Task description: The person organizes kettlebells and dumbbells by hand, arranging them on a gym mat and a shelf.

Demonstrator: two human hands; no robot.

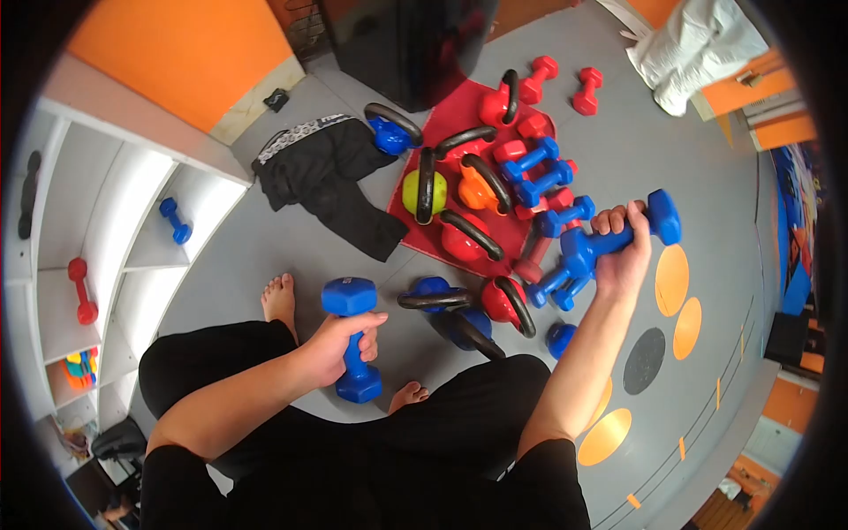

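My left hand (340, 347) is wrapped round the handle of a blue dumbbell (350, 297), held upright above my crossed legs. Out to the right, my right hand (624, 252) grips another blue dumbbell (663, 216), which lies roughly level across my fingers. Just beyond that hand are several more blue dumbbells (543, 182) piled with red ones. Kettlebells with black handles sit in front of me: a yellow-green one (412, 191), an orange one (475, 187), a red one (461, 243) and blue ones (430, 287).
At left, a white shelf (132, 190) holds a blue dumbbell (175, 221) and a red dumbbell (82, 291). Black clothing (327, 168) lies on the grey floor beside a red mat (406, 190). Two red dumbbells (586, 91) rest farther back. A white cloth (698, 49) hangs at upper right.
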